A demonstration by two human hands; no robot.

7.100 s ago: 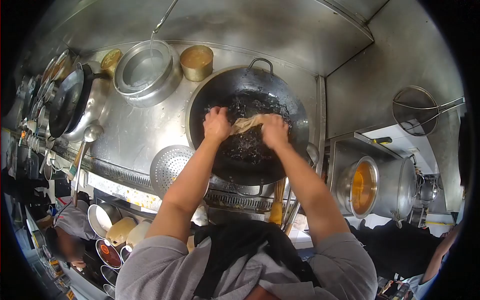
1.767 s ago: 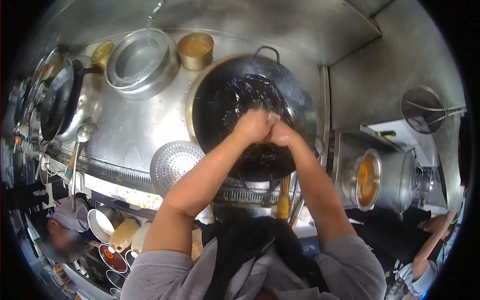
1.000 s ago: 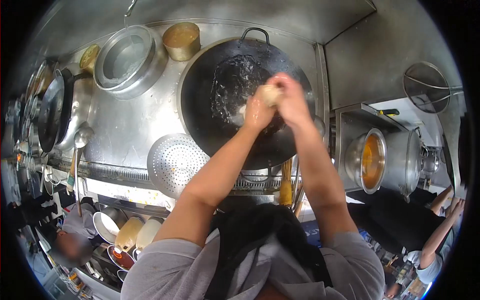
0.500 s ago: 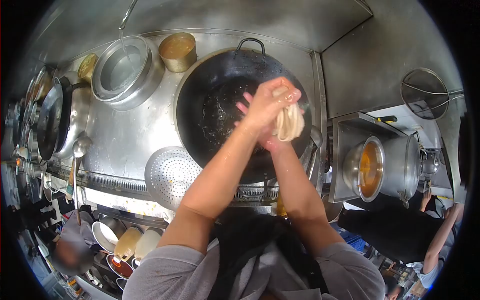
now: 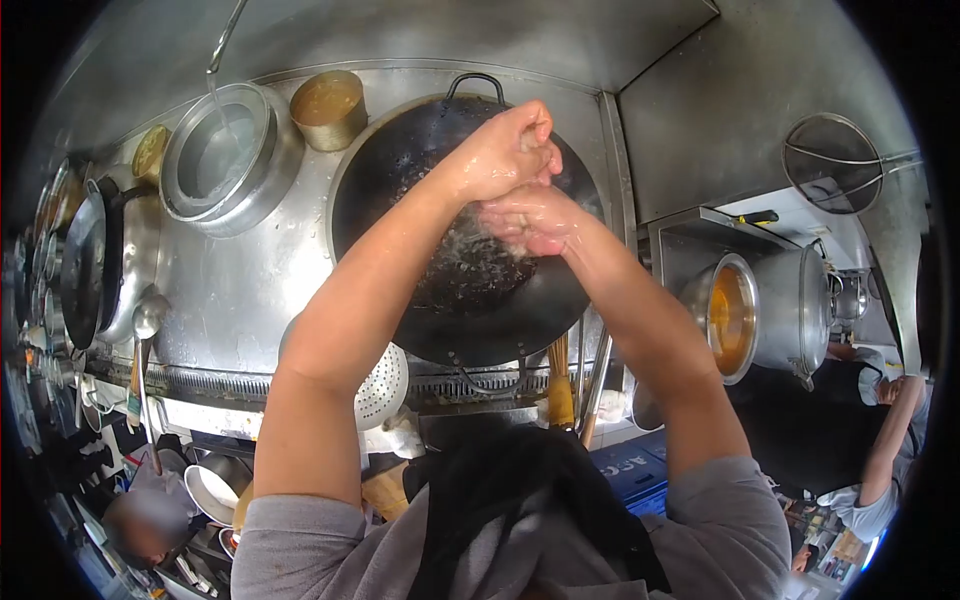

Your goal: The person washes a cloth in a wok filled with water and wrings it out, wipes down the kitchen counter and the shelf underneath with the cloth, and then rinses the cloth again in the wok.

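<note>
My left hand [image 5: 500, 152] is closed above the wok, its wet fingers curled inward. A little pale stuff shows between the fingers, but I cannot make out what it is. Just below it, my right hand [image 5: 540, 220] is held palm up with wet fingers stretched to the left, close under the left wrist. Water splashes beneath both hands into the large black wok [image 5: 430, 330], where dark liquid lies at the bottom. The pale, soft, folded piece seen earlier is mostly hidden now.
Left of the wok stand a metal pot [image 5: 215, 165] under a running tap [image 5: 213, 70] and a brass-coloured container [image 5: 328, 110]. A perforated strainer [image 5: 382, 392] and a bamboo brush [image 5: 560, 395] sit near the front. At right are a bowl of orange liquid [image 5: 735, 320] and another person's arm [image 5: 890, 440].
My left hand has moved up and closed, and the pale folded piece has gone from sight. My right hand has turned palm up below it, with water now splashing down. The view has shifted slightly.
</note>
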